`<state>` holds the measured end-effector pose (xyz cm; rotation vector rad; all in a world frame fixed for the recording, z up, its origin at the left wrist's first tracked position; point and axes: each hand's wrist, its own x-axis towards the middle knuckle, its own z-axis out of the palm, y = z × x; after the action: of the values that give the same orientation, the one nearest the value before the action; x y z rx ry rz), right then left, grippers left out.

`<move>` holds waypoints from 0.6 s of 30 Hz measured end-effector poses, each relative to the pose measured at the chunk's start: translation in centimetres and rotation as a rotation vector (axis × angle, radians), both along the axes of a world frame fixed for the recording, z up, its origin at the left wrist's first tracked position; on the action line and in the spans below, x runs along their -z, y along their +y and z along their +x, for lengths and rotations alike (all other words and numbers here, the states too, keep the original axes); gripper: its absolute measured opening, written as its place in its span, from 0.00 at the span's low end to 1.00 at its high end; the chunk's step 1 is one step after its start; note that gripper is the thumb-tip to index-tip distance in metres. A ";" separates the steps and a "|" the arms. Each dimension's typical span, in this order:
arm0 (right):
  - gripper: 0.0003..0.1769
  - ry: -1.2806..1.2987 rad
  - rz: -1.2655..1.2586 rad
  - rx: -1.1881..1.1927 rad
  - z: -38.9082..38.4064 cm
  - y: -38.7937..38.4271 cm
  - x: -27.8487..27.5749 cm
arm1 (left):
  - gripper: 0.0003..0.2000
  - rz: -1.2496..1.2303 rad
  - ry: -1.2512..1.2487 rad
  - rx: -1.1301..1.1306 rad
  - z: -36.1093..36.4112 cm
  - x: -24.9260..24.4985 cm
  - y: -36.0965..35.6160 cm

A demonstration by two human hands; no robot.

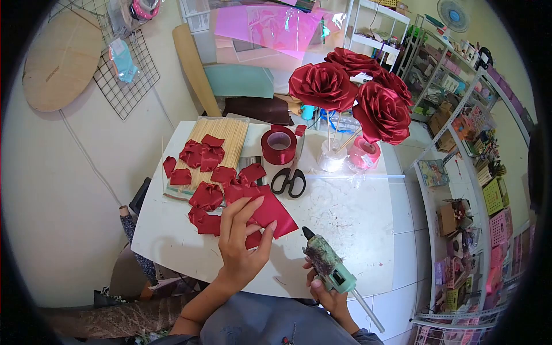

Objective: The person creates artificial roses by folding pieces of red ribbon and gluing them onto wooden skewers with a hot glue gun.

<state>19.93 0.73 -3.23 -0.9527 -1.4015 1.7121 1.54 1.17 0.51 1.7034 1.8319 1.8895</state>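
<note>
My left hand (244, 238) has its thumb and fingers at a flat square piece of red satin ribbon (275, 211), gripping it near its lower left side. Around it lie several folded red ribbon petals (206, 196). In my right hand (329, 296) is a green hot glue gun (330, 264), its dark nozzle pointing up and left and a glue stick sticking out of the back. Black-handled scissors (289, 183) rest just beyond the ribbon piece. Behind them is a roll of red ribbon (279, 145).
Thin wooden sticks (224, 138) lie in a pack under some petals. Finished red fabric roses (382, 109) stand on sticks in a white holder (332, 158), beside a pink roll (365, 152). Crowded shelves (466, 201) line the right side. The white table (345, 213) has a near edge by my lap.
</note>
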 end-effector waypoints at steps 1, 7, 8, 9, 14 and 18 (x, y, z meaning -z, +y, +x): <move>0.16 0.000 -0.001 0.001 0.0 0.1 0.0 | 0.23 -0.012 0.044 -0.009 0.0 -0.1 0.0; 0.15 -0.187 0.247 -0.007 -0.4 0.4 0.4 | 0.25 -0.024 0.102 -0.004 0.2 -0.4 -0.1; 0.14 -0.173 0.239 -0.003 -0.5 0.4 0.2 | 0.24 -0.018 0.104 0.001 0.2 -0.5 -0.1; 0.14 -0.159 0.231 0.000 -0.5 0.5 0.1 | 0.24 -0.018 0.104 0.001 0.2 -0.5 -0.1; 0.14 -0.217 0.281 -0.021 -0.5 0.7 0.2 | 0.25 -0.005 0.101 0.007 0.2 -0.4 -0.3; 0.14 -0.221 0.326 -0.009 -0.7 0.7 0.1 | 0.25 0.005 0.108 0.003 0.2 -0.4 -0.4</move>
<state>19.28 1.39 -3.32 -0.9712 -1.7660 1.3579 1.75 0.80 0.88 1.8429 1.8606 1.8366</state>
